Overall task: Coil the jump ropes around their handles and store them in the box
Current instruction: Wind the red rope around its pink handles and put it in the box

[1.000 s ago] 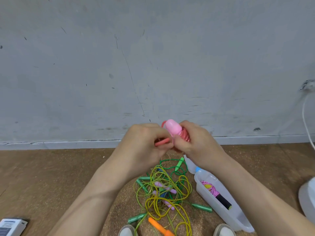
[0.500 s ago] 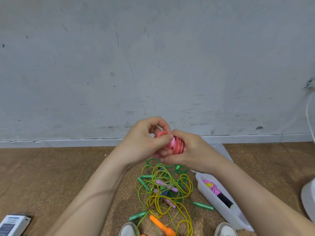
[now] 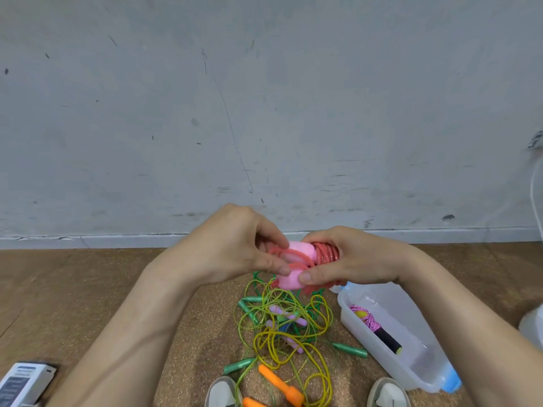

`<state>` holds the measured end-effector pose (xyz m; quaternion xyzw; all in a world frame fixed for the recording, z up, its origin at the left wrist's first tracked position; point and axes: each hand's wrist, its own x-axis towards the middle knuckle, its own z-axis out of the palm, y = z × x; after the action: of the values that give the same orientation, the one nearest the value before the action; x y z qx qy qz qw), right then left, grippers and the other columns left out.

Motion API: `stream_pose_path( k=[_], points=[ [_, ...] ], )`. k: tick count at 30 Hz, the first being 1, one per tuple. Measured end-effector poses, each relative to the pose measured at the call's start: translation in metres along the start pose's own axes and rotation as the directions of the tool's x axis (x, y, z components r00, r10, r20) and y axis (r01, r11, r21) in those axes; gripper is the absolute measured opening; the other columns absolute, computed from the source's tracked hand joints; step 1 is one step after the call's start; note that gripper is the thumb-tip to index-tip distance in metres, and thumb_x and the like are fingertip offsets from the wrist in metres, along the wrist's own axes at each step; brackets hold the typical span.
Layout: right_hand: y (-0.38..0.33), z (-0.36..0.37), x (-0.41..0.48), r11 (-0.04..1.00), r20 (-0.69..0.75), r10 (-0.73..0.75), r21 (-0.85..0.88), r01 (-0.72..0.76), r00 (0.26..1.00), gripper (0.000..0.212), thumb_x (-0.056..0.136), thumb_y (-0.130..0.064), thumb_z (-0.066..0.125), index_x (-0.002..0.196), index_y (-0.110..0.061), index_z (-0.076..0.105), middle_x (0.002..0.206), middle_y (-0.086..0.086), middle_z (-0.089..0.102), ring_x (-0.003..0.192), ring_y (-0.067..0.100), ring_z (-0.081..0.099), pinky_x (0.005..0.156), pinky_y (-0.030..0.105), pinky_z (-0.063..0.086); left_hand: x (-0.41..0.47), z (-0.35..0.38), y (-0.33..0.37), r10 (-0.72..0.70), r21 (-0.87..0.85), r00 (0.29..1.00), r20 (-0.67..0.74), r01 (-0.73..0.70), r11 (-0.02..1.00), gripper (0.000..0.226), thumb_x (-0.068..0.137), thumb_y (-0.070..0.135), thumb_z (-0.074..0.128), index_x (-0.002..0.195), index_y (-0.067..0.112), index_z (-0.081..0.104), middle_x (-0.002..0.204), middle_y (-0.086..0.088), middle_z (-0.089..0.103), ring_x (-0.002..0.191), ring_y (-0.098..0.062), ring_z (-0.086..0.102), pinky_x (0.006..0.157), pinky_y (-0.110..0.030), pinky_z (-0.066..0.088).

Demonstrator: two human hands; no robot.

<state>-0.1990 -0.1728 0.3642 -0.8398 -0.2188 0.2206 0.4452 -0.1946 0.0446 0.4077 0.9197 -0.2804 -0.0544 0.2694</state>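
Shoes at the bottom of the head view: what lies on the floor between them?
In the head view, between the left shoe and the right shoe, lie two orange handles and loose loops of the yellow-green rope.

Glossy red rope (image 3: 326, 253), translucent smooth plastic box (image 3: 411, 342), speckled cork-like floor (image 3: 88, 289).
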Motion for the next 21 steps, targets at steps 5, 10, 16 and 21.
stream_pose_path(
  k=[5,10,16,21],
  points=[
    [-0.003,-0.005,-0.004,0.998,0.010,0.011,0.054,-0.011,1.000,0.020,0.082,-0.022,0.075,0.097,-0.012,0.066,0.069,-0.007,0.066,0.061,0.007,0.058,0.056,0.022,0.047,0.002,0.010,0.000,0.024,0.053,0.999,0.026,-0.025,0.998,0.019,0.082,0.037,0.070,0.079,0.019,0.075,0.061,0.002,0.068,0.054,-0.008,0.059,0.058,-0.026,0.049],
    [-0.005,-0.012,-0.007,0.995,-0.054,-0.025,0.098,0.030,0.998,0.029,0.079,-0.029,0.072,0.104,-0.013,0.067,0.082,-0.004,0.067,0.069,0.003,0.058,0.060,0.017,0.048,0.006,0.019,-0.003,-0.129,-0.600,0.991,0.041,0.128,0.790,0.006,0.079,0.003,0.068,0.076,0.007,0.071,0.057,-0.004,0.066,0.050,-0.011,0.060,0.052,-0.021,0.053],
    [-0.012,-0.008,-0.010,0.962,-0.138,-0.071,0.251,0.104,0.988,0.026,0.081,-0.032,0.063,0.102,-0.016,0.067,0.069,0.000,0.066,0.049,0.013,0.051,0.042,0.019,0.038,0.012,0.027,0.003,-0.216,-0.788,0.973,-0.084,0.068,0.613,0.006,0.078,0.007,0.065,0.074,0.004,0.063,0.045,-0.005,0.058,0.035,-0.009,0.049,0.039,-0.018,0.044],
    [-0.017,-0.005,-0.009,0.928,-0.212,-0.090,0.336,0.159,0.973,0.036,0.078,-0.024,0.053,0.105,-0.002,0.065,0.061,-0.001,0.065,0.041,0.007,0.051,0.035,0.013,0.035,0.020,0.038,0.000,-0.253,-0.818,0.952,-0.170,0.007,0.576,0.025,0.066,0.029,0.068,0.076,0.011,0.054,0.050,-0.002,0.054,0.038,-0.010,0.040,0.038,-0.018,0.035]
  ],
)
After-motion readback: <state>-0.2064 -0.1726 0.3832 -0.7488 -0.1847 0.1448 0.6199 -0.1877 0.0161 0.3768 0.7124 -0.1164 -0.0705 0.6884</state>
